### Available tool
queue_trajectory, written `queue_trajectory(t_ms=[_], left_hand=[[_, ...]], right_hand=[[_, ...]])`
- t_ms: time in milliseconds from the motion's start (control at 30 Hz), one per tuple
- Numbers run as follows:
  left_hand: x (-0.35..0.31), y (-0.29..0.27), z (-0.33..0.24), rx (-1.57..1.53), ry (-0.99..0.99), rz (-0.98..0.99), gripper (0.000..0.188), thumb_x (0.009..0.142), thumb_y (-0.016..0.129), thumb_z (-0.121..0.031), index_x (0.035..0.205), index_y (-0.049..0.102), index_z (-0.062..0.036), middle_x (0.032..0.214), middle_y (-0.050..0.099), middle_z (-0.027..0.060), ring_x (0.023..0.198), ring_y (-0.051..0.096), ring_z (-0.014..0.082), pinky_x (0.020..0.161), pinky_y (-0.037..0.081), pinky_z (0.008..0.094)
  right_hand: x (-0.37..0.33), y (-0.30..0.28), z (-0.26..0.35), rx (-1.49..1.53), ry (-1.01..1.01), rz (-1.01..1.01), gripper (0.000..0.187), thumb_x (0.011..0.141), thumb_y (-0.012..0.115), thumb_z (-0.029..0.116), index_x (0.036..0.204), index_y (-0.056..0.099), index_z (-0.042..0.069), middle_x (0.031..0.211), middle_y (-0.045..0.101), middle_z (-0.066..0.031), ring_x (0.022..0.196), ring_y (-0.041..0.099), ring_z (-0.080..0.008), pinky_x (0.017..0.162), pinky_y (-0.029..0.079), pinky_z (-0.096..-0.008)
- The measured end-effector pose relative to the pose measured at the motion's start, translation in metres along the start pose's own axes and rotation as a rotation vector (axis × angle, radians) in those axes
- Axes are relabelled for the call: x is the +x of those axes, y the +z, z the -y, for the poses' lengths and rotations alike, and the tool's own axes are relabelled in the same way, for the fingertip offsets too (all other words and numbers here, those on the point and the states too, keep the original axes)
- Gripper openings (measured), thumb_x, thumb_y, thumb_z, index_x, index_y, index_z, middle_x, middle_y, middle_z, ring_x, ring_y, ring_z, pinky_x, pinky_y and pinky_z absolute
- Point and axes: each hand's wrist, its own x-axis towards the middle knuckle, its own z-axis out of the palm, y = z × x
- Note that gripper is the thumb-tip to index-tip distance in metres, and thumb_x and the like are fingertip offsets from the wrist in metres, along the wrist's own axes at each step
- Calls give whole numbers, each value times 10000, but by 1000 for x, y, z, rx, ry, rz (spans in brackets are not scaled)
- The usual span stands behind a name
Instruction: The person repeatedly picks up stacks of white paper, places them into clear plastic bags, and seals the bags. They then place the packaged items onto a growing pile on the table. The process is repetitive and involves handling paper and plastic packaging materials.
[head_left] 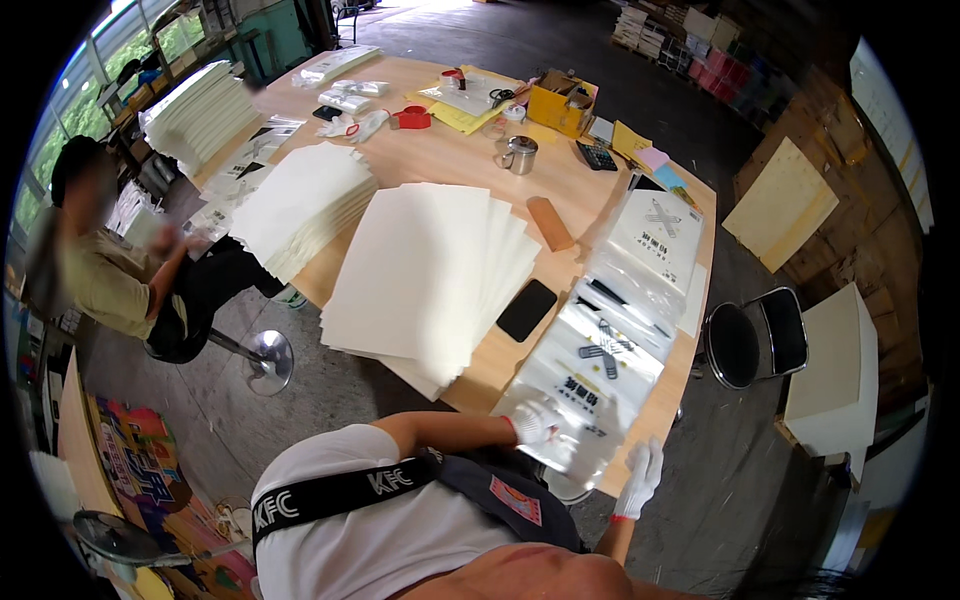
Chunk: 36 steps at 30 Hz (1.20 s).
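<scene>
Both my hands wear white knit gloves with red cuffs. My left hand is at the near left corner of a stack of clear printed plastic bags. It blends with the shiny plastic, so its fingers cannot be made out. Off the table's near right edge, my right hand is open, fingers stretched out, apart from the bags. Left of the bags lies a fanned stack of large white paper sheets. A black phone rests between paper and bags.
Farther back stand a metal mug, an orange-brown block, a calculator and a yellow box. More white sheets are piled at left, where another person sits. A black chair stands at right.
</scene>
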Motion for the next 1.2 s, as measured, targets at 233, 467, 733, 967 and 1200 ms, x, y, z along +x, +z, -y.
queue_trajectory(t_ms=[233, 467, 733, 967, 1200], left_hand=[[-4, 22, -4, 139, 77, 82, 240, 819, 613, -298, 947, 683, -107, 954, 637, 148, 960, 615, 372, 847, 494, 518], [24, -83, -26, -74, 66, 8, 435, 983, 445, -432, 792, 706, -142, 942, 666, 149, 896, 637, 316, 825, 470, 404], [60, -139, -29, -900, -97, -128, 248, 978, 481, -249, 1090, 632, -86, 974, 664, 114, 888, 635, 229, 823, 493, 336], [66, -166, -80, -1341, -144, -44, 324, 939, 484, 6, 1251, 535, -64, 1066, 642, 51, 760, 576, 113, 724, 522, 255], [53, -177, -117, -542, 144, -2, 290, 929, 549, -55, 1213, 599, -87, 1020, 697, 46, 844, 604, 103, 741, 492, 262]], right_hand=[[-138, 42, 6, 87, 159, 28, 336, 995, 531, 212, 1229, 592, -21, 1071, 651, -81, 891, 618, -146, 752, 517, -283], [-81, 104, -13, 41, 216, 171, 471, 968, 576, 400, 1244, 579, 19, 1000, 633, -61, 853, 581, -135, 714, 457, -261], [-37, 119, 33, -78, 223, 8, 509, 939, 541, 510, 999, 676, 22, 643, 587, -35, 590, 575, -156, 569, 475, -316], [-62, 48, -3, -220, 593, 306, 546, 960, 505, 516, 866, 666, 3, 617, 584, -52, 581, 592, -146, 553, 461, -291], [1, 109, 67, -742, -209, 210, 403, 959, 437, 390, 1210, 574, 105, 1088, 686, -141, 981, 649, -369, 860, 497, -457]])
